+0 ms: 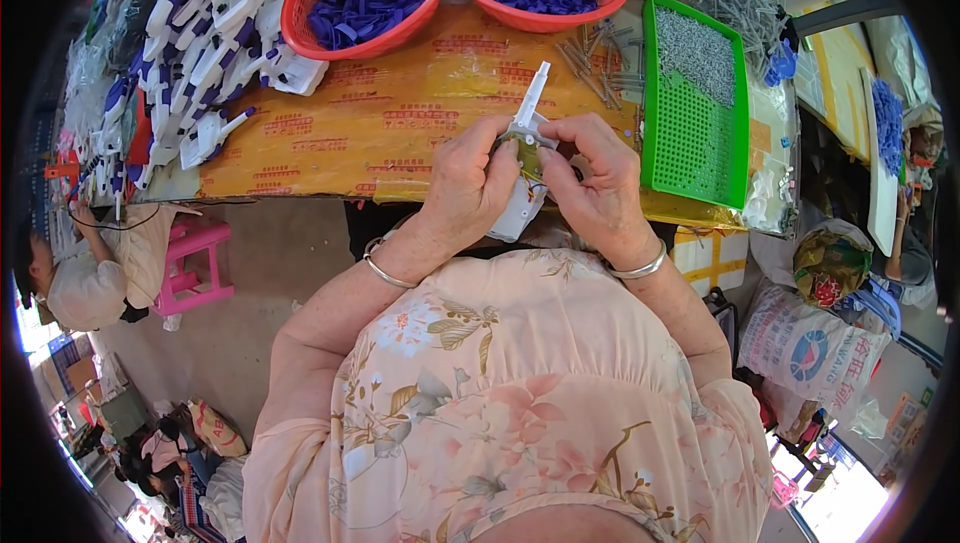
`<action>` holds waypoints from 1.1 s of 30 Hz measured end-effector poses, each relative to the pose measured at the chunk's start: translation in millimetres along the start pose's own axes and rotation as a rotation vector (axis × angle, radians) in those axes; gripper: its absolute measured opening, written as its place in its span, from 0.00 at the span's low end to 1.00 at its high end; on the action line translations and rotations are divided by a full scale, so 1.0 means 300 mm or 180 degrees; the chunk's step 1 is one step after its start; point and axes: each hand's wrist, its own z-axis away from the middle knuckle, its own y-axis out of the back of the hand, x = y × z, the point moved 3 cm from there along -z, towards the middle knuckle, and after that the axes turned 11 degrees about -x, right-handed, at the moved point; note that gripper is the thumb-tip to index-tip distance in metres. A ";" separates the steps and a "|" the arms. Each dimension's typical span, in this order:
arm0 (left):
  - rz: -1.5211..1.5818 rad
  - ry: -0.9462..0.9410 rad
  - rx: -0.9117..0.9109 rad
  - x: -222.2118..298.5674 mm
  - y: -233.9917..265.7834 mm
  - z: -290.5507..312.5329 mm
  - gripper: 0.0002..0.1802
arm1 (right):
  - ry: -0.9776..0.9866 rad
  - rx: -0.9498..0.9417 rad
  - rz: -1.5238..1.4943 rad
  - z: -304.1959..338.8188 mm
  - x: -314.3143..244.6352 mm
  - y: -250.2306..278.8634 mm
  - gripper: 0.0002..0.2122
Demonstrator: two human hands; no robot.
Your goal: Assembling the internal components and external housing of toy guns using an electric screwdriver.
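Between my two hands, at the table's near edge, is a white plastic housing with a long narrow neck pointing away from me. A small olive-green part sits in its middle, with thin wires showing near it. My left hand closes on the housing's left side, the thumb pressed at the green part. From the right, my right hand pinches at the same spot with thumb and forefinger. Whether its fingertips hold a small piece is hidden. Loose screws lie on the table beyond my hands.
Two red baskets of purple parts stand at the back, a smaller one beside them. A green tray of small metal pieces lies right. White-and-purple housings are heaped left. A pink stool and another person are at left.
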 end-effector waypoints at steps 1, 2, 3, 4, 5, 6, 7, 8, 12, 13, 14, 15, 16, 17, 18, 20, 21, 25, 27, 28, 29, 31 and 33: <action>0.0039 0.0038 -0.0002 0.000 0.000 0.001 0.09 | -0.0012 -0.0004 -0.0029 0.000 0.000 0.000 0.09; 0.0039 0.0037 -0.0003 0.003 0.001 0.001 0.09 | -0.0012 -0.0002 -0.0029 0.001 0.001 0.000 0.09; 0.0103 0.0096 -0.0037 0.003 0.001 0.001 0.10 | -0.0012 -0.0001 -0.0029 0.001 0.003 -0.001 0.09; 0.0166 0.0154 -0.0070 0.004 0.001 0.001 0.10 | -0.0012 0.0000 -0.0030 0.001 0.003 -0.001 0.09; 0.0168 0.0154 -0.0072 0.007 0.000 0.000 0.10 | -0.0013 0.0002 -0.0029 0.001 0.003 0.000 0.09; 0.0240 0.0146 -0.0074 0.010 0.000 -0.001 0.11 | -0.0013 0.0009 -0.0032 0.001 0.002 0.001 0.09; 0.0312 0.0138 -0.0077 0.011 -0.001 -0.001 0.11 | -0.0012 0.0016 -0.0034 0.001 0.002 0.001 0.09; 0.0311 0.0140 -0.0076 0.010 -0.002 0.000 0.11 | -0.0011 0.0014 -0.0037 0.001 0.003 0.001 0.09; 0.0402 0.0168 -0.0052 -0.001 -0.003 -0.001 0.12 | 0.0034 0.0018 0.0018 -0.001 0.001 0.002 0.09; 0.0405 0.0166 -0.0043 -0.001 -0.003 -0.001 0.12 | 0.0030 0.0014 0.0019 -0.001 0.000 0.002 0.09; 0.0405 0.0166 -0.0043 -0.001 -0.002 0.000 0.12 | 0.0030 0.0014 0.0020 0.000 0.000 0.002 0.09; 0.0329 0.0128 -0.0029 0.001 -0.002 0.001 0.12 | 0.0033 0.0013 0.0014 0.001 0.001 0.001 0.09; 0.0253 0.0090 -0.0015 0.004 -0.001 0.002 0.12 | 0.0036 0.0012 0.0010 0.001 0.000 0.002 0.09; 0.0253 0.0099 -0.0014 0.000 -0.002 0.001 0.12 | 0.0031 0.0007 0.0004 0.001 0.002 0.000 0.09; 0.0239 0.0068 0.0011 -0.002 -0.002 0.001 0.11 | 0.0027 0.0012 -0.0015 0.000 0.003 -0.001 0.09; 0.0226 0.0034 0.0035 -0.002 -0.001 0.002 0.11 | 0.0024 0.0019 -0.0033 -0.001 0.003 -0.002 0.09; 0.0201 0.0052 0.0013 -0.001 0.001 0.004 0.11 | 0.0025 0.0009 -0.0022 0.000 0.002 -0.002 0.08; 0.0135 0.0007 -0.0002 0.003 0.004 0.002 0.10 | 0.0017 0.0001 -0.0055 0.001 0.002 -0.004 0.08; 0.0176 0.0041 -0.0029 0.001 0.004 0.002 0.10 | 0.0037 0.0004 -0.0033 0.000 0.004 -0.003 0.08; 0.0217 0.0076 -0.0055 -0.001 0.004 0.001 0.11 | 0.0056 0.0007 -0.0012 0.000 0.004 -0.003 0.08; 0.0217 0.0076 -0.0055 0.003 0.003 0.001 0.11 | 0.0056 0.0007 -0.0012 -0.001 0.005 -0.002 0.08; 0.0468 0.0246 -0.0114 0.007 0.001 0.000 0.12 | 0.0084 0.0013 0.0062 -0.001 0.003 0.000 0.08; 0.0413 0.0208 -0.0092 0.003 -0.001 -0.001 0.12 | 0.0056 0.0029 0.0050 -0.001 0.001 -0.002 0.08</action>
